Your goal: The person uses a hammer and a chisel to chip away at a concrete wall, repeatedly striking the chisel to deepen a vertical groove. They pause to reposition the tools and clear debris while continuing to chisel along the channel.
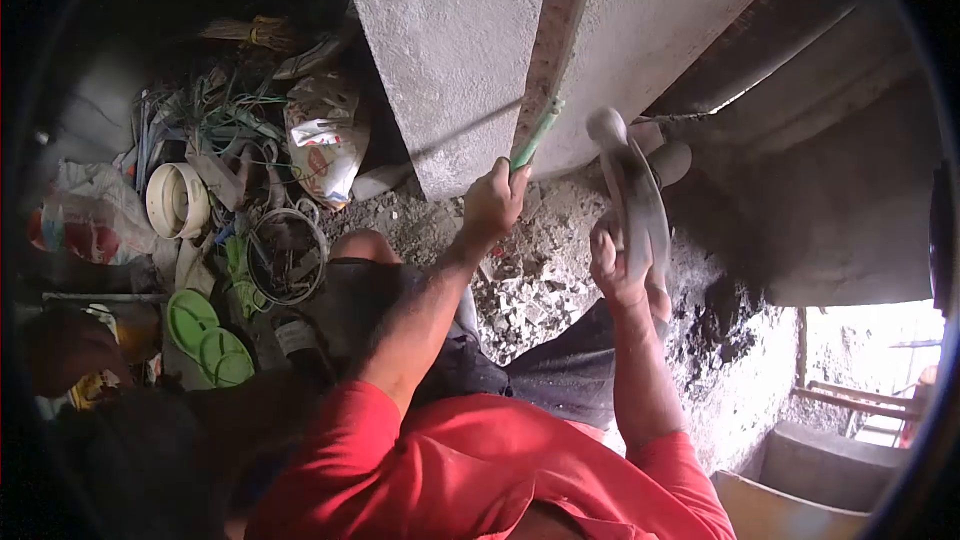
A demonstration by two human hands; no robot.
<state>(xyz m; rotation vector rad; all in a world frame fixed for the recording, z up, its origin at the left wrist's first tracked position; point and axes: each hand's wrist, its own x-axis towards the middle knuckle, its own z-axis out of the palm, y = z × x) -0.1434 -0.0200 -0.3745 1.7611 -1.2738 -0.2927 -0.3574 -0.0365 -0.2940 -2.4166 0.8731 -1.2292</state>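
My left hand (495, 202) is closed round a green chisel-like rod (538, 133). The rod's far end rests at a rough channel (548, 55) cut into a pale wall or pillar (450, 40). To the right, my right hand (618, 262) grips a hammer (630, 175), blurred by motion, its head raised beside the channel and apart from the rod. The hammer's handle is partly hidden behind its blur.
Broken rubble (530, 310) lies below the pillar. At left are a white sack (325, 145), a round cream container (178, 200), wire coils (287, 255), green plastic pieces (210, 338) and tangled cables. A grey box (835, 465) stands at lower right.
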